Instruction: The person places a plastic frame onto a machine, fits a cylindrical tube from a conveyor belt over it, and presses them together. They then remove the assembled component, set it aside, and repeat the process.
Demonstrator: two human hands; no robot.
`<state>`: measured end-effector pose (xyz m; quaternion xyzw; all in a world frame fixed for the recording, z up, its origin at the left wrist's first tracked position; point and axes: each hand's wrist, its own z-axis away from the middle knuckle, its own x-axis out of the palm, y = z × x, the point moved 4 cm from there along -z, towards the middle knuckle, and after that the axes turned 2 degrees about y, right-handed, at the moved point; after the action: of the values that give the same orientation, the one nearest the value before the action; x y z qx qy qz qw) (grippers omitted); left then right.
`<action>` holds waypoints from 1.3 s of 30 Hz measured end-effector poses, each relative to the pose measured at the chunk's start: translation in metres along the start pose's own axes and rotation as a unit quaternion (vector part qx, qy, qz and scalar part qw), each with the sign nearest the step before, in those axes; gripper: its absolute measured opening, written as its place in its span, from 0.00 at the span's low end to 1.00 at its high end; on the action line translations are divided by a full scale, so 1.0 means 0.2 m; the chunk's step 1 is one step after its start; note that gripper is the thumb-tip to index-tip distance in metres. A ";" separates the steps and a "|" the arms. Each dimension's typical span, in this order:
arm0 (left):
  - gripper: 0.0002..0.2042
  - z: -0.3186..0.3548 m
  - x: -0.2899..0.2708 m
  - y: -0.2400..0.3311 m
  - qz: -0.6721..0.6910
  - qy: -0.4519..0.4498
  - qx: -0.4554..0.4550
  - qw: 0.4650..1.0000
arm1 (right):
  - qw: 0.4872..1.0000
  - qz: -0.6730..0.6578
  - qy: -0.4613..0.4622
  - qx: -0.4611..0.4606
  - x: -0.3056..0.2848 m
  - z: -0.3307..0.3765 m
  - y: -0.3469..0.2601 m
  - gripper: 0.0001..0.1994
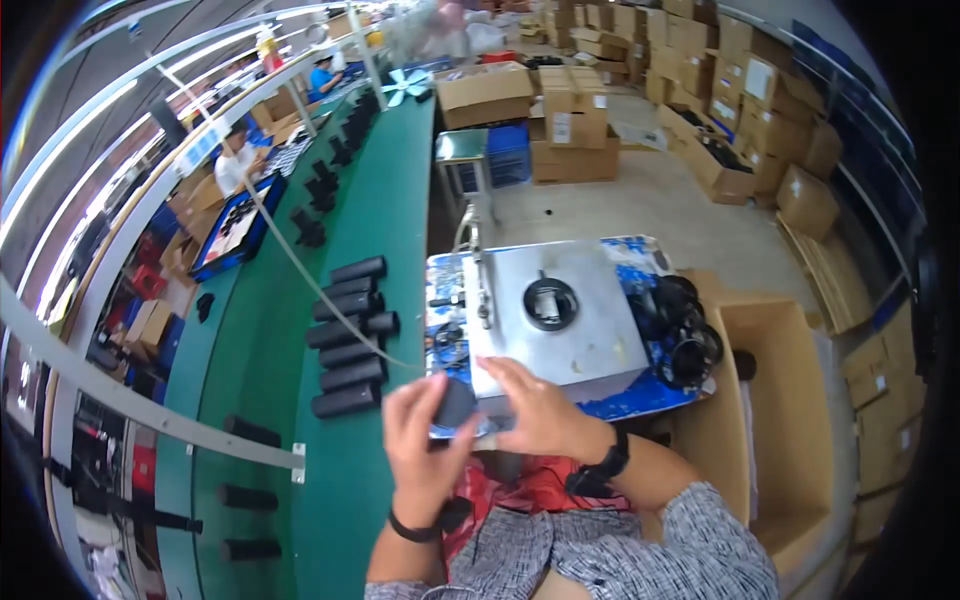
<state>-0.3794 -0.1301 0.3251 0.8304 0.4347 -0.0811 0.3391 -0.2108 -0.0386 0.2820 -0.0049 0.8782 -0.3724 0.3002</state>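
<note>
Between the thumb and fingers of my left hand [420, 430] is a dark round cap-like piece [456, 402], held just in front of a metal box. My right hand [540, 408] is close beside that piece at the box's near-left corner, its fingers apart and nothing seen in them. On top of the silver metal box [590, 345] sits a black ring-shaped fixture [549, 321] with a pale middle. A metal clamp-like fitting [484, 290] stands along the box's left side. Left of my hands, several black cylinders [350, 304] lie in a row on the green bench.
A long green bench [385, 215] runs away on the left, with more black parts [310, 228] along it. Black round parts [690, 355] are heaped right of the box. An open cardboard carton [790, 400] stands to my right. Stacked boxes [575, 105] and two seated people are farther off.
</note>
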 end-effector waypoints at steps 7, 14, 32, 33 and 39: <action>0.37 0.06 0.46 -0.01 0.132 -0.050 -0.093 0.986 | 0.983 -0.066 0.120 0.122 -0.28 -0.07 0.56 0.30; 0.24 0.35 0.53 -0.28 0.175 -0.017 -0.223 0.959 | 0.970 -0.018 0.180 0.161 -0.45 -0.24 0.91 0.37; 0.15 -0.17 0.79 -1.13 -0.065 -0.140 -0.099 0.983 | 0.958 0.175 0.062 0.217 -0.33 -0.31 0.84 0.35; 0.15 -0.17 0.83 -1.17 -0.060 -0.143 -0.099 0.983 | 0.957 0.178 0.064 0.222 -0.35 -0.29 0.86 0.35; 0.16 -0.14 0.96 -1.40 -0.089 -0.177 -0.099 0.975 | 0.983 0.098 0.021 0.153 -0.41 -0.26 0.97 0.37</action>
<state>-0.4839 0.1252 0.1260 0.7231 0.4460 -0.2130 0.4825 -0.1302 0.1538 0.2253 0.1351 0.8133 -0.4709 0.3139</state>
